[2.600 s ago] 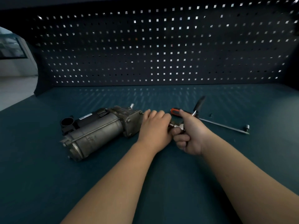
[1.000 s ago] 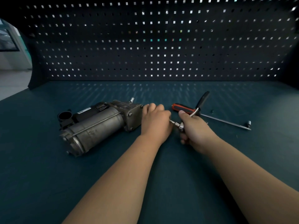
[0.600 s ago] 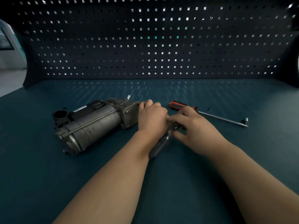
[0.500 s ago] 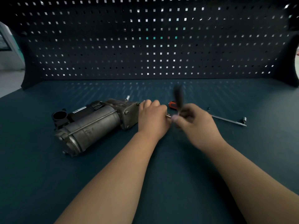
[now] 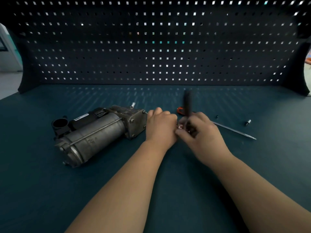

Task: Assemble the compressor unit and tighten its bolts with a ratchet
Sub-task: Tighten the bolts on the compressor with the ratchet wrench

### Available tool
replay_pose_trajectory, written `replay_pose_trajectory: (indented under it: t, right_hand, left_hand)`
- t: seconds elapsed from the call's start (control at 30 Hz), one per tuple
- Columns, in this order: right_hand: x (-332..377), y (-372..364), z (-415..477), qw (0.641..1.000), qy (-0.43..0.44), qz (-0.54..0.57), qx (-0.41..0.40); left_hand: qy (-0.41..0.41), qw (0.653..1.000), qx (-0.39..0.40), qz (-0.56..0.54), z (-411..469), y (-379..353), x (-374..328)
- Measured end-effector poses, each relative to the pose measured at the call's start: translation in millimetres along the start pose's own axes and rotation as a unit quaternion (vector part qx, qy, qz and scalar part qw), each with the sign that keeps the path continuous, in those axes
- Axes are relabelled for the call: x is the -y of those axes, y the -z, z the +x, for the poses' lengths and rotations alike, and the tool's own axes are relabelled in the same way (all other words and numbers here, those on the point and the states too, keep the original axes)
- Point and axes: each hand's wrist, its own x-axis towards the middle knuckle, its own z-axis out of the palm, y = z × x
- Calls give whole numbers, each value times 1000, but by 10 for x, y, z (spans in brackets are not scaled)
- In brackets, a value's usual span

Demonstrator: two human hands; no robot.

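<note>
- Compressor unit (image 5: 99, 133) lies left of centre on the bench (image 5: 42, 190). Judged heavy, rigid metal, best steadied at its right end block.
- Left hand (image 5: 160, 126) is curled at that end; its hold is hidden.
- Right hand (image 5: 200, 130) grips the ratchet (image 5: 187, 103), handle upright and blurred.

Workshop, plainly: dark pegboard (image 5: 151, 47) rising as a back wall beyond the fingers (image 5: 182, 132), teal bench (image 5: 50, 190) beneath them, grimy metal compressor (image 5: 94, 137) lying just left of them, blurred ratchet (image 5: 187, 101) gripped in them, screwdriver (image 5: 235, 131) and loose socket (image 5: 248, 122) to their right.
</note>
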Motion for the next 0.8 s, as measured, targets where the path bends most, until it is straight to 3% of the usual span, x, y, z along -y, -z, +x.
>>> replay_pose_trajectory:
  t: [0.07,0.13,0.23,0.3,0.43,0.5,0.67,0.73,0.8]
  right_hand:
    - [-37,7,-12,980,169,-97,25]
    - [-47,13,-9,980,172,-94,40]
    - [-33,9,-9,998,43,-21,32]
    - [7,10,30,993,-94,66,0]
    - [8,-54,139,900,-334,280,1]
    - [-5,-80,137,883,-388,265,18]
    - [13,-54,58,939,-280,197,-7]
    - [20,-42,27,984,-142,99,-34]
    - [0,-36,-2,997,51,-34,-39]
  left_hand:
    - [-5,1000,-1,-18,16,36,46]
    - [-11,999,-13,-35,2,58,74]
    - [-23,997,-24,-64,-23,51,72]
    - [-23,996,-45,-70,-41,33,46]
    - [-34,993,-61,-97,-53,-4,54]
    - [-41,996,-30,-71,-49,-20,65]
    - [-6,1000,-11,-19,-23,-12,18]
    - [-10,1000,-3,-5,4,16,23]
    - [-19,1000,5,1,22,52,43]
